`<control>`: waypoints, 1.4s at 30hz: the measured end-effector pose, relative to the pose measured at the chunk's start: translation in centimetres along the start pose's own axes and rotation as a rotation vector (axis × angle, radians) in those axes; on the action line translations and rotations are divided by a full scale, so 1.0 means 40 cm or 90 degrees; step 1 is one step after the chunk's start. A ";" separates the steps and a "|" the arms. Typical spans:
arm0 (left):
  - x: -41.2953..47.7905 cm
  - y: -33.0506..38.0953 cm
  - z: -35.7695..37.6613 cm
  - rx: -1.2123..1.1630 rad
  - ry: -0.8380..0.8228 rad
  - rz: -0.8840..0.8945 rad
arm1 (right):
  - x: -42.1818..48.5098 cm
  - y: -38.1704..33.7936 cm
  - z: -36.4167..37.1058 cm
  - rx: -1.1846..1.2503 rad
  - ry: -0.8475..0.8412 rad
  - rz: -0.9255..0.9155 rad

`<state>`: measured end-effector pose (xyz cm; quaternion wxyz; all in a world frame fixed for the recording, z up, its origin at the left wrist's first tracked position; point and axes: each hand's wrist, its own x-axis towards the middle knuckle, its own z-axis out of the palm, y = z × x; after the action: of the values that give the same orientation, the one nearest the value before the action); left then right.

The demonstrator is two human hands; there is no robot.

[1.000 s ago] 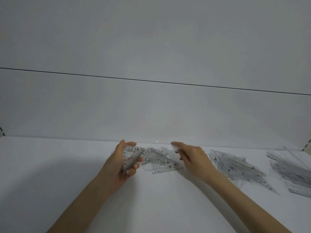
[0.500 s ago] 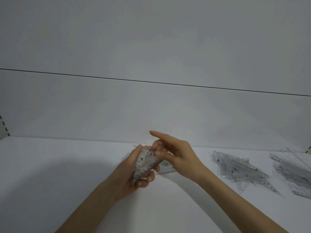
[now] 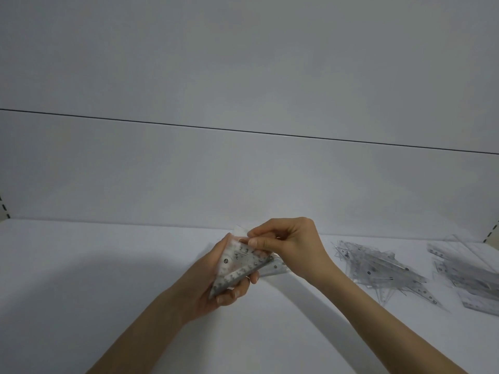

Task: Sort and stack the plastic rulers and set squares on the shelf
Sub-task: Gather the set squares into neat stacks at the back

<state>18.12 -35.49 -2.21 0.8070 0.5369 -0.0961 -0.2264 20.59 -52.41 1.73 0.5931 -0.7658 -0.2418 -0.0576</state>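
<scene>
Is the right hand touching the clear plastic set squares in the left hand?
Touching. In the head view the right hand pinches the top of the clear plastic set squares held in the left hand.

Likely a shop or stockroom: a white shelf (image 3: pixel 108 265), panelled back wall (image 3: pixel 243 179), and slotted uprights (image 3: pixel 492 233) at the far corners.
</scene>
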 end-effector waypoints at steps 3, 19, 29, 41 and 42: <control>-0.002 0.000 0.002 -0.002 0.003 -0.006 | -0.001 0.000 -0.003 -0.010 0.000 0.005; 0.010 0.003 0.011 -0.056 0.183 0.067 | -0.005 -0.019 -0.029 -0.346 0.259 -0.337; 0.014 -0.015 0.007 -0.119 0.232 0.130 | -0.060 0.058 0.165 -0.514 0.131 -0.294; -0.003 0.003 0.004 -0.044 0.094 0.029 | 0.012 0.072 -0.058 -0.493 -0.169 -0.111; -0.004 0.001 0.005 -0.029 0.085 0.017 | 0.015 0.078 -0.059 -0.531 -0.178 -0.148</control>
<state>17.91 -35.57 -2.05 0.8266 0.5310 -0.0443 -0.1813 22.95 -55.00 -0.14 0.1851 -0.9075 -0.3601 -0.1119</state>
